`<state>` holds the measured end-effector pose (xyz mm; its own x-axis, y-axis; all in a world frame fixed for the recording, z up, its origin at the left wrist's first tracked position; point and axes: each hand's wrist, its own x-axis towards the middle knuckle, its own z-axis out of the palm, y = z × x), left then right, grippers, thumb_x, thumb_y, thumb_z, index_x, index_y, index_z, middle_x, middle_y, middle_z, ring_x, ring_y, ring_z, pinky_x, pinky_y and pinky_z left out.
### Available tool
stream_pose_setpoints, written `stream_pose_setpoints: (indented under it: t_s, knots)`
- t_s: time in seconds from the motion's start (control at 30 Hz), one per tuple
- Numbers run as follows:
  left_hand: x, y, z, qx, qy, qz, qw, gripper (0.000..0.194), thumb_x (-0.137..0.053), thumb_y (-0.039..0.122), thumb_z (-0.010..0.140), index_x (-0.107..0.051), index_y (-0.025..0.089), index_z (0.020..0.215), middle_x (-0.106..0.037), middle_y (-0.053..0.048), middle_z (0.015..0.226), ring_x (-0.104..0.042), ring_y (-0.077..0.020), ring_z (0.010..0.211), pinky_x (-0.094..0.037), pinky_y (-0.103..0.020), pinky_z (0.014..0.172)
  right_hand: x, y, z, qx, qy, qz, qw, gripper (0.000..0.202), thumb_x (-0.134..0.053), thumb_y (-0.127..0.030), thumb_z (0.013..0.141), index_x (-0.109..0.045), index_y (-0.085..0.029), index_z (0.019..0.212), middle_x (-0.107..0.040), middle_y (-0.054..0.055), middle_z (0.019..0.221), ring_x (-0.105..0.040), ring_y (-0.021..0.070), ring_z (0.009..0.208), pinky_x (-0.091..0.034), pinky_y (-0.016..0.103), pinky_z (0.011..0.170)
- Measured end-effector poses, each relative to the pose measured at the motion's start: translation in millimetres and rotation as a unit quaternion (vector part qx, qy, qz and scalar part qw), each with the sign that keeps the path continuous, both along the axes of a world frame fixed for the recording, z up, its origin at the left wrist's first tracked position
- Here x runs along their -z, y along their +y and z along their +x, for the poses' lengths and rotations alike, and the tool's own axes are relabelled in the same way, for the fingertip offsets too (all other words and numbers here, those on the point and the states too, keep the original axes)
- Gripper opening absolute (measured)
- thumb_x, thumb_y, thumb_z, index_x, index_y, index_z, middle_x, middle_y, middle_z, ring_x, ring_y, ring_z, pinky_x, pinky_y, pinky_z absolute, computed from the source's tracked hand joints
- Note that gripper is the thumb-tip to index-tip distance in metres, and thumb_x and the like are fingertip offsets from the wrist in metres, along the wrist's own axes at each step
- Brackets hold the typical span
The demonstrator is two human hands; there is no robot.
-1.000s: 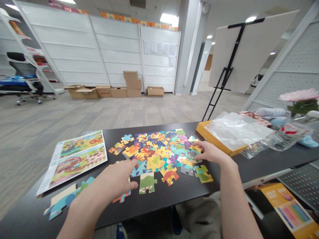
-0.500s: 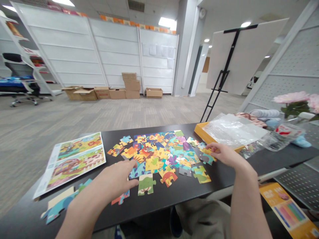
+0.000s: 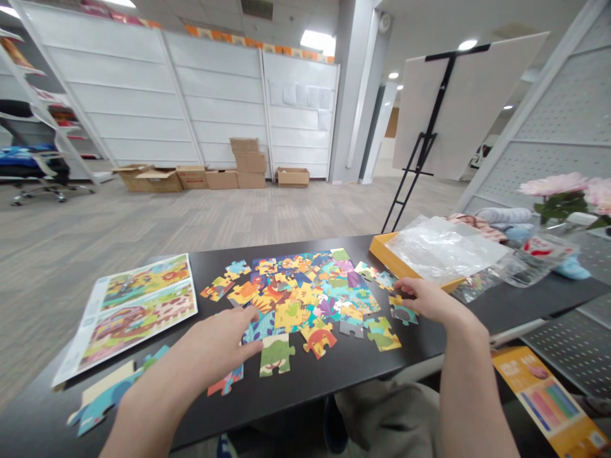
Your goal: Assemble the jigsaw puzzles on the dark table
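"Black table (image 3: 315, 376): where's the grey-and-yellow piece (image 3: 403, 313)?"

"Right of the puzzle pile (image 3: 305, 294), by the right hand (image 3: 426, 299); whether its fingers pinch, I can't tell."

"Left hand (image 3: 220, 338)?"

"Thumb and fingers apart. Best slide pieces flat, by their edges."

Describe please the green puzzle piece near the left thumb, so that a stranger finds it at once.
On the black table, find the spread of puzzle pieces. At its near side, beside the left hand, lies the green puzzle piece. Its tree-like green shape below a cream strip sets it apart from the yellow-and-orange piece to its right.
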<state>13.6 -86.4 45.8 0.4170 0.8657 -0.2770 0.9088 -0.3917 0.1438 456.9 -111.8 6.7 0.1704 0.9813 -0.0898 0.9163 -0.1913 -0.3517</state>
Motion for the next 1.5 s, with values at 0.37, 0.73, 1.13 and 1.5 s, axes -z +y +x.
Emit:
stream_pose_setpoints:
  t_s: [0.37, 0.73, 1.13, 1.5]
  knots:
    - [0.9, -0.1, 2.6, -0.005, 0.002, 0.0, 1.0, 0.044, -0.054, 0.043, 0.088, -0.063, 0.021, 0.125, -0.071, -0.013, 0.118, -0.067, -0.0316, 0.108, -0.05, -0.04, 0.091, 21.7, 52.6, -35.4, -0.007, -0.075, 0.127, 0.989, 0.037, -0.061, -0.037, 0.091, -0.069, -0.014, 0.12, -0.068, 0.017, 0.119, -0.063, 0.029, 0.114, -0.044, 0.036, 0.102]
    - [-3.1, -4.8, -5.1, -0.027, -0.004, -0.003, 1.0, 0.047, -0.055, 0.038, 0.086, -0.063, 0.019, 0.128, -0.069, -0.015, 0.126, -0.066, -0.0341, 0.115, -0.051, -0.042, 0.093, 33.1, 48.1, -17.9, 0.019, -0.069, 0.096, 0.993, 0.016, -0.071, -0.029, 0.08, -0.076, -0.021, 0.093, -0.075, 0.009, 0.097, -0.069, 0.0237, 0.091, -0.048, 0.029, 0.078]
    - [-8.1, -7.2, -6.0, -0.024, 0.0, -0.003, 1.0, 0.034, -0.057, 0.038, 0.088, -0.065, 0.021, 0.116, -0.07, -0.014, 0.124, -0.066, -0.0324, 0.113, -0.049, -0.038, 0.087, 35.5, 63.9, -33.7, -0.049, -0.057, 0.135, 0.988, 0.029, -0.064, -0.033, 0.087, -0.074, -0.015, 0.108, -0.069, 0.015, 0.11, -0.066, 0.0246, 0.096, -0.048, 0.032, 0.088]
    - [20.0, 24.9, -7.5, -0.007, -0.063, 0.103, 0.993, 0.019, -0.05, 0.033, 0.094, -0.065, 0.022, 0.1, -0.072, -0.008, 0.103, -0.068, -0.0265, 0.097, -0.049, -0.033, 0.077, 40.5, 70.6, -31.5, 0.062, -0.111, 0.166, 0.978, 0.035, -0.061, -0.038, 0.09, -0.073, -0.012, 0.111, -0.069, 0.019, 0.112, -0.066, 0.03, 0.104, -0.048, 0.037, 0.091]
